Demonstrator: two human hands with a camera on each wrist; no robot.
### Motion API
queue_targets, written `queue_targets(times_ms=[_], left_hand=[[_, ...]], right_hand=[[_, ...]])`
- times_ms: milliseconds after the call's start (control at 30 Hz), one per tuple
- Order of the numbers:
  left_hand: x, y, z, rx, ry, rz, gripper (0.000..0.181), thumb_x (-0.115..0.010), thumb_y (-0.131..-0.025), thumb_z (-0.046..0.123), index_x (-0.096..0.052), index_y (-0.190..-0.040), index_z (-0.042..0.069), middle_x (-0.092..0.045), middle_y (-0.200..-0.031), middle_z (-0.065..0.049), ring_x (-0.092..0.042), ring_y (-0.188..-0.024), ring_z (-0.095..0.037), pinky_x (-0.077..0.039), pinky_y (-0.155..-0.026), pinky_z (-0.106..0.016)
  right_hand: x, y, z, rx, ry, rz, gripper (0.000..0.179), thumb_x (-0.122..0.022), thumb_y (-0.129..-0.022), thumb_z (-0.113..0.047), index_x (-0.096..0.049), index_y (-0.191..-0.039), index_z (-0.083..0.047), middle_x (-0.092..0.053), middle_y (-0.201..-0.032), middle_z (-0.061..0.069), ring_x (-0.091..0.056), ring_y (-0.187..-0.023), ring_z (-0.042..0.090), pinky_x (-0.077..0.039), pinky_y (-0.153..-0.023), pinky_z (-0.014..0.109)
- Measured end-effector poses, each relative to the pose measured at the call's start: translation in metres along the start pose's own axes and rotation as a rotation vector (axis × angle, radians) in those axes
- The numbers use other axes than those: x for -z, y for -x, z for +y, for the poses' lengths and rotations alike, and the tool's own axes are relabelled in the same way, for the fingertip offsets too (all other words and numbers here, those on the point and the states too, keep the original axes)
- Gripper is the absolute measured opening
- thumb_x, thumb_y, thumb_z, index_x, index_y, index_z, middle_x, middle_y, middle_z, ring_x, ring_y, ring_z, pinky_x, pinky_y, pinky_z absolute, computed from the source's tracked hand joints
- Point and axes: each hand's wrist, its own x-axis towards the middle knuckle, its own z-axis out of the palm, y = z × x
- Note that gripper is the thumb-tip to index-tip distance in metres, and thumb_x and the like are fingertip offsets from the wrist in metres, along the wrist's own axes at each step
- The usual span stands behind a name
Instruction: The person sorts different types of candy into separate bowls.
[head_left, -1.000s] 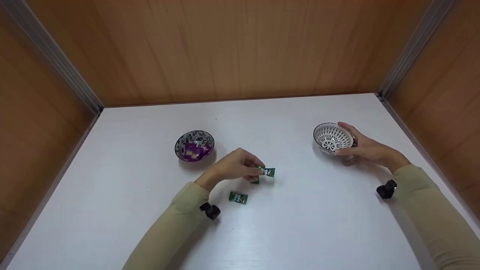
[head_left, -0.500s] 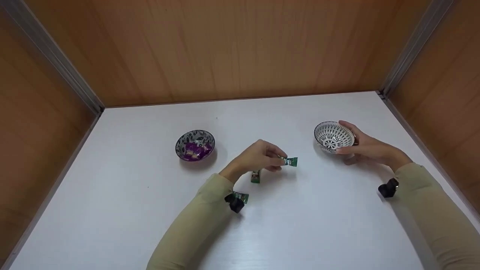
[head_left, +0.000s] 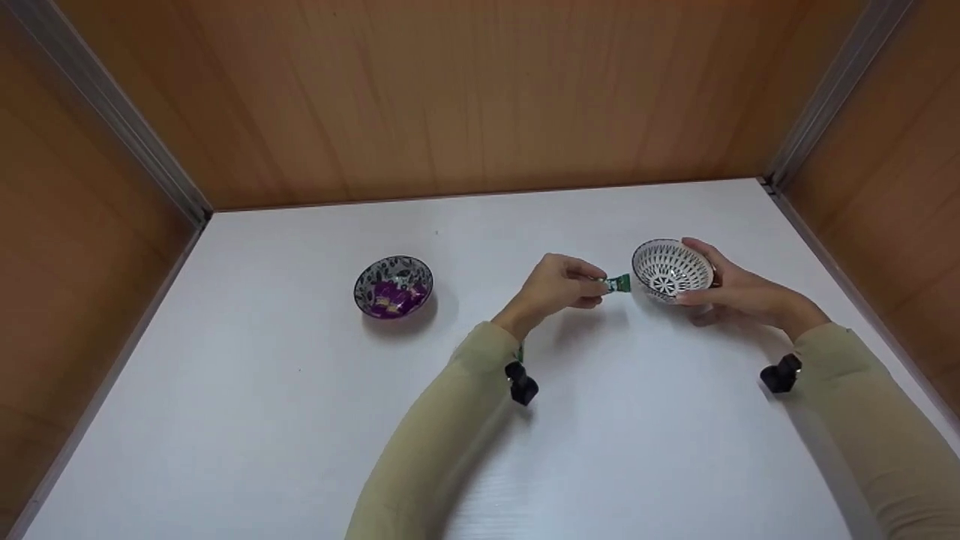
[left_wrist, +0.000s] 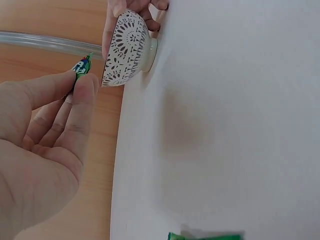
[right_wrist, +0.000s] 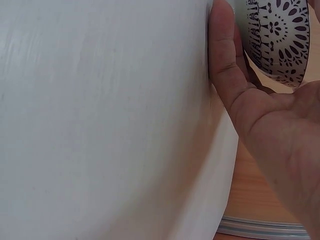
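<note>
My left hand pinches a small green wrapped candy between thumb and fingers, just left of a white bowl with a dark pattern. In the left wrist view the candy sticks up past the fingertips, apart from the bowl. My right hand holds that bowl from its right side, thumb at the near rim and fingers around the far side. The bowl stands upright on the table, its inside showing no candy. Another green candy lies on the table, mostly hidden by the left sleeve in the head view.
A grey bowl with a dark leaf pattern stands at left with several purple wrapped candies inside. The white table is bounded by wooden panels at the back and both sides. Black cameras sit at the wrists.
My left hand has carried the green candy right and away from me, up beside the patterned bowl. Its sleeve now covers the green candies on the table. The right hand stays on the bowl.
</note>
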Motion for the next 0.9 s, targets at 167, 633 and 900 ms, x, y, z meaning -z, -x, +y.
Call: queue_targets(times_ms=[167, 633, 900], left_hand=[[-0.013, -0.009, 0.001, 0.011, 0.011, 0.009, 0.009, -0.077, -0.088, 0.001, -0.078, -0.096, 0.004, -0.074, -0.088, -0.007, -0.072, -0.077, -0.017, -0.061, -0.073, -0.028], [-0.039, -0.022, 0.019, -0.024, -0.021, 0.021, 0.012, -0.075, -0.091, 0.0, -0.077, -0.102, 0.002, -0.073, -0.087, -0.004, -0.071, -0.075, -0.015, -0.06, -0.07, -0.024], [-0.05, -0.027, 0.022, 0.0, -0.066, 0.058, 0.014, -0.073, -0.094, 0.004, -0.076, -0.107, 0.003, -0.071, -0.088, -0.002, -0.069, -0.072, -0.013, -0.059, -0.067, -0.023]], right_hand=[[0.0, 0.0, -0.001, -0.004, 0.023, 0.005, 0.108, -0.079, -0.091, -0.023, 0.001, -0.161, -0.041, -0.008, -0.162, 0.014, -0.026, -0.139, 0.039, -0.055, -0.093, 0.05], [0.001, 0.001, -0.002, -0.006, -0.011, -0.01, 0.107, -0.077, -0.092, -0.02, 0.004, -0.161, -0.04, -0.007, -0.161, 0.015, -0.032, -0.136, 0.041, -0.054, -0.093, 0.054], [0.001, -0.001, 0.001, -0.011, 0.025, -0.01, 0.107, -0.077, -0.092, -0.024, 0.004, -0.161, -0.041, -0.006, -0.162, 0.013, -0.03, -0.138, 0.042, -0.053, -0.096, 0.055]])
